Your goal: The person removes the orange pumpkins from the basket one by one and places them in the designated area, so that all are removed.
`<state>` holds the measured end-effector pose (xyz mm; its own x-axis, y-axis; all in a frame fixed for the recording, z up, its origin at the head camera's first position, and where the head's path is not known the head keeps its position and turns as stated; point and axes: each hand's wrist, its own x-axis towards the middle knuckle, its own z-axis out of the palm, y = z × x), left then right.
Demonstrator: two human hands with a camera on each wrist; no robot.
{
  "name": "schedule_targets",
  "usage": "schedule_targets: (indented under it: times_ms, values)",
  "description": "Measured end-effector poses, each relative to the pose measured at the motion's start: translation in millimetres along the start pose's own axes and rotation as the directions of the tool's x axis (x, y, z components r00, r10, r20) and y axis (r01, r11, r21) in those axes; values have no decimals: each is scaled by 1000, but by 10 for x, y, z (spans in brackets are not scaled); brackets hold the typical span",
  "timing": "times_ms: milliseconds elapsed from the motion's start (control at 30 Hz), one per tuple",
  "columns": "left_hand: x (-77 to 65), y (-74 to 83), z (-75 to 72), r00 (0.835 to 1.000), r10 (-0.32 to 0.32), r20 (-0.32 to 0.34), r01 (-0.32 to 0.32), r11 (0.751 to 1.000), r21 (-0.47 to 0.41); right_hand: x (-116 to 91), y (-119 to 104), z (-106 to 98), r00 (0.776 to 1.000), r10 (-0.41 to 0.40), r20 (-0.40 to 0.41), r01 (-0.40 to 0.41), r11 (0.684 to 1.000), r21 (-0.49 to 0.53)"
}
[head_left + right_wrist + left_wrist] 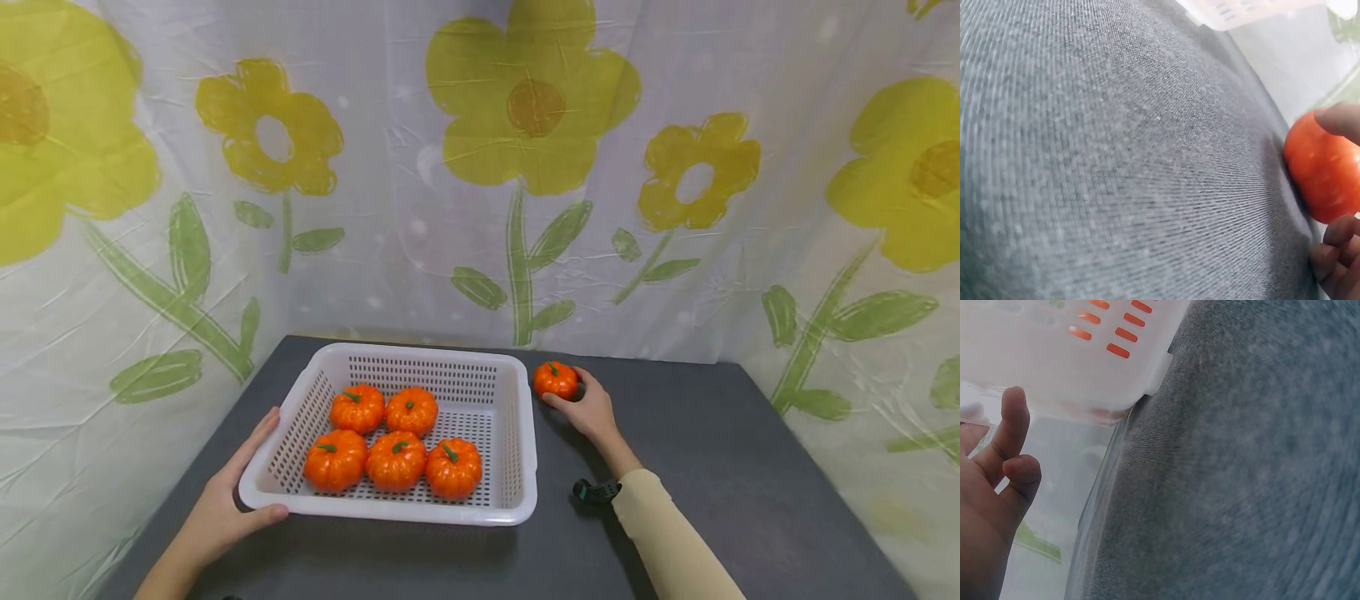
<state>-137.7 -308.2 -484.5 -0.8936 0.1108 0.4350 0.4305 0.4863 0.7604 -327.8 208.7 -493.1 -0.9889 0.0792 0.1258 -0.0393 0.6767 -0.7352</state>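
Note:
My right hand (592, 408) grips a small orange pumpkin (556, 380) just right of the basket, thumb on the near side and fingers round the far right. Up close, the right wrist view has that pumpkin (1322, 169) between the thumb and the curled fingers, low over the dark surface. Left of it stands a white perforated plastic basket (390, 507) with several similar green-stemmed pumpkins (397, 461) inside. My left hand (225, 496) is spread at the basket's front left corner, thumb along the front rim. Two of its fingers (1015, 419) stand off the basket wall in the left wrist view.
A dark grey cloth-covered table (705, 467) extends to the right of the basket. Behind it and at both sides hangs a white curtain (360, 275) with yellow flowers. A dark band (596, 492) circles the right wrist, below a beige sleeve (667, 533).

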Motion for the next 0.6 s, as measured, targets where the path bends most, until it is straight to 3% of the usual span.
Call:
schedule_targets:
  times_ms: [267, 600]
  values:
    - [-1, 12, -5, 1000, -13, 15, 13, 1000, -19, -24, -19, -68, 1000, 13, -8, -13, 1000, 12]
    - [3, 20, -9, 1000, -15, 24, 16, 999, -29, -116, -256, -231, 997, -56, -54, 62, 993, 105]
